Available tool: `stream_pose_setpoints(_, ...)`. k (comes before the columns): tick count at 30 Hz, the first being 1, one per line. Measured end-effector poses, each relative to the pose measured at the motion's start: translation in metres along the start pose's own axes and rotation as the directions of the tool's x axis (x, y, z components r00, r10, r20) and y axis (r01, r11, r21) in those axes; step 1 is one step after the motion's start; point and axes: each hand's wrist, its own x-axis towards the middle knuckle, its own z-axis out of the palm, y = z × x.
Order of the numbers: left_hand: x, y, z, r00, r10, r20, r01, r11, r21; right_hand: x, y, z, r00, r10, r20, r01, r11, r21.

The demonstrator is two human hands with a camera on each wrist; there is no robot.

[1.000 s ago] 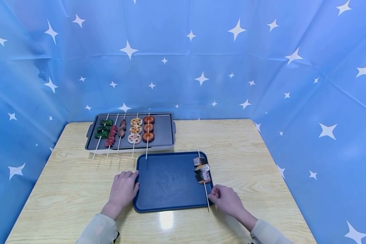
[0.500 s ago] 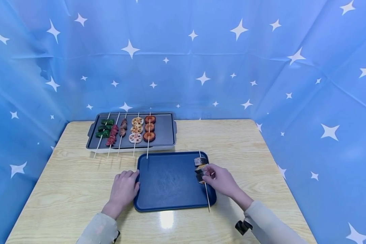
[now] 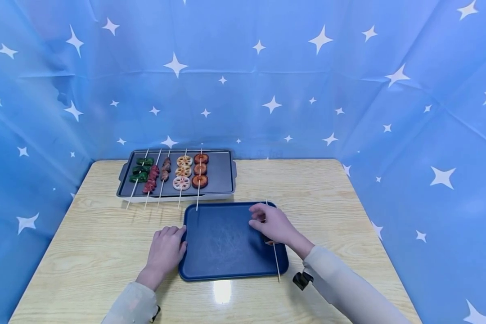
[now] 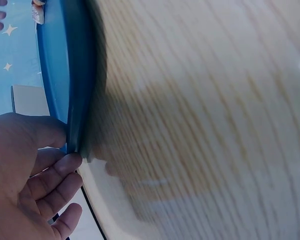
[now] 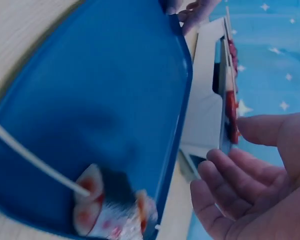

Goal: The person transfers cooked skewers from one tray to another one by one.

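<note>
My left hand point(image 3: 164, 252) pinches the left rim of a dark blue tray point(image 3: 222, 252); the left wrist view shows the thumb point(image 4: 50, 132) over the rim and fingers beneath it. Along the tray's right side lies a skewer of fish chunks point(image 5: 112, 205), its bare stick point(image 3: 276, 263) jutting past the front rim. Above that skewer hovers my right hand point(image 3: 274, 223), hiding most of the fish from the head view. Its fingers are loosely bent and hold nothing, and the right wrist view shows them apart from the fish.
A grill pan point(image 3: 219, 173) stands behind the tray, to the left. Across it lie skewers of green pepper point(image 3: 139, 177), red meat point(image 3: 150, 183), brown meat point(image 3: 165, 171), lotus root point(image 3: 182, 183) and round orange-brown slices point(image 3: 200, 181). A starry blue curtain point(image 3: 243, 99) backs the wooden table point(image 3: 328, 193).
My right hand has left the fish skewer's stick and moved up and left, past the chunks, to above the tray's far right part. The left hand stays on the rim; the skewer lies still.
</note>
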Motion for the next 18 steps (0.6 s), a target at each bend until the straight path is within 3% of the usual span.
stream_pose_setpoints(5,0.0,-0.001,0.002,1.0,-0.002,0.002,0.002,1.0,0.007,0.012,-0.013,0.005,0.998,-0.037,0.044,0.037,0.999,0.021)
stream_pose_setpoints(12,0.0,0.0,0.0,1.0,-0.005,0.003,0.005,1.0,0.006,0.028,-0.029,0.019,0.993,-0.074,0.093,0.077,0.997,-0.032)
stream_pose_setpoints(18,0.001,0.0,0.001,1.0,-0.01,0.009,0.01,1.0,0.012,0.04,-0.042,0.033,0.983,-0.115,0.144,0.112,0.993,0.031)
